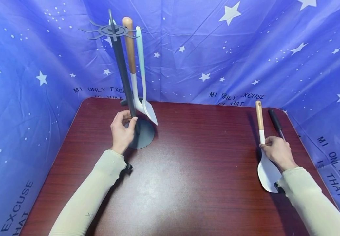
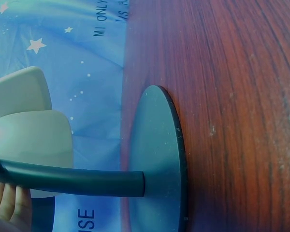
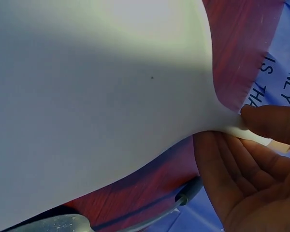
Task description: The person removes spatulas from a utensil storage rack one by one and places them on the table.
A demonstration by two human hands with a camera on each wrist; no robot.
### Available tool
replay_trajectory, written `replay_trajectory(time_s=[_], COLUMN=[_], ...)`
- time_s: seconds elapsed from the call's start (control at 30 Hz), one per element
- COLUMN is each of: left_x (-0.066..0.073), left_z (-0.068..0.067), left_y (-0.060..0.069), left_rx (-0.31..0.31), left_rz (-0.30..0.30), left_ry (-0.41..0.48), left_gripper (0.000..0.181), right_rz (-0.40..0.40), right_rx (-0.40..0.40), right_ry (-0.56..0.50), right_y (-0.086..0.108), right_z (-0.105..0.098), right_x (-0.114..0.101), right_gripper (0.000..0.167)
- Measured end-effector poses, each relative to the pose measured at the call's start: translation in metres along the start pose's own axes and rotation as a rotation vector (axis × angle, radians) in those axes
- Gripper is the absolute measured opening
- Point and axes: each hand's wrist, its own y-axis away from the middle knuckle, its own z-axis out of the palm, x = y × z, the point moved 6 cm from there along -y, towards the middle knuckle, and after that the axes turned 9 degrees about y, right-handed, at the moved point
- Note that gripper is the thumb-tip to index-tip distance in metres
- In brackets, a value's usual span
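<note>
Head view, left hand (image 1: 122,128) gripping dark stand (image 1: 122,70), right hand (image 1: 278,152) pinching white spatula (image 1: 267,173), black handle (image 1: 274,120) beyond that hand

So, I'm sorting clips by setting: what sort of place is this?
Probably a makeshift filming booth rather than a working kitchen: blue star-printed fabric hangs behind and along both sides of a wood-grain table, where a utensil stand is being held.
</note>
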Motion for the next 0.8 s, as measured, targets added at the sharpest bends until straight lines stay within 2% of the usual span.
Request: replay_trajectory(time_s=[0.53, 0.8], left_x=[0.0006, 0.0013], left_z=[0.0005, 0.0008], left_y=[0.0, -0.0002], left_rx=[0.0, -0.003], left_rz=[-0.004, -0.004], left_ry=[-0.005, 0.002], left_gripper=[0.016, 0.016], right_rz=[-0.035, -0.007], right_rx=[-0.078, -0.103], right_ry=[0.05, 0.077], right_y=[-0.0081, -0.0097], right_z=[0.0048, 0.0069], right_x=[0.0009, 0.0045], right_gripper=[0.024, 0.027])
